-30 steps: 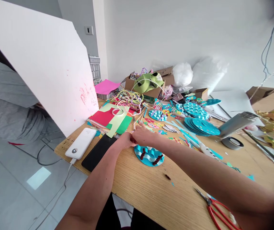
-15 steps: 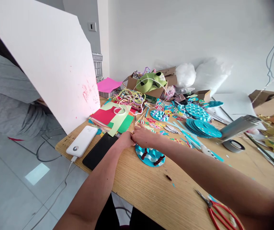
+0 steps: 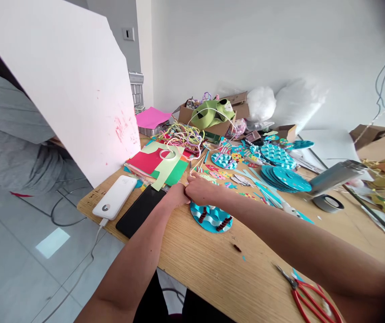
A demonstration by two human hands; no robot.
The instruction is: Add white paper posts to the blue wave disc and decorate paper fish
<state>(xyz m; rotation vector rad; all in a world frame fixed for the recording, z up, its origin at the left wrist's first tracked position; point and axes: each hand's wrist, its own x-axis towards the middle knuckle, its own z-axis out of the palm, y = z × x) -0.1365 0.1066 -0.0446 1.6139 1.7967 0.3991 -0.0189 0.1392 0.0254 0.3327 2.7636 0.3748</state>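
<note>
Both hands meet over the table's middle, at the upper left edge of a round blue piece [image 3: 214, 220] with wavy paper strips and dark brown fuzzy strips. My left hand [image 3: 178, 194] is closed against my right hand [image 3: 199, 187], whose fingers are curled together. Anything between the fingers is too small or hidden to name. Colourful paper cutouts [image 3: 226, 174] lie just beyond the hands. A black phone [image 3: 141, 211] rests left of my left hand, partly under the forearm.
Red-handled scissors [image 3: 305, 291] lie near the front right edge. Farther back are stacked blue discs [image 3: 285, 179], a metal flask [image 3: 339, 179] and a tape roll [image 3: 328, 203]. A white power bank [image 3: 115, 197] sits left. A white board [image 3: 78, 85] stands behind it.
The hands remain together by the blue piece, with my right hand's fingers shifted slightly. Other objects have stayed in place.
</note>
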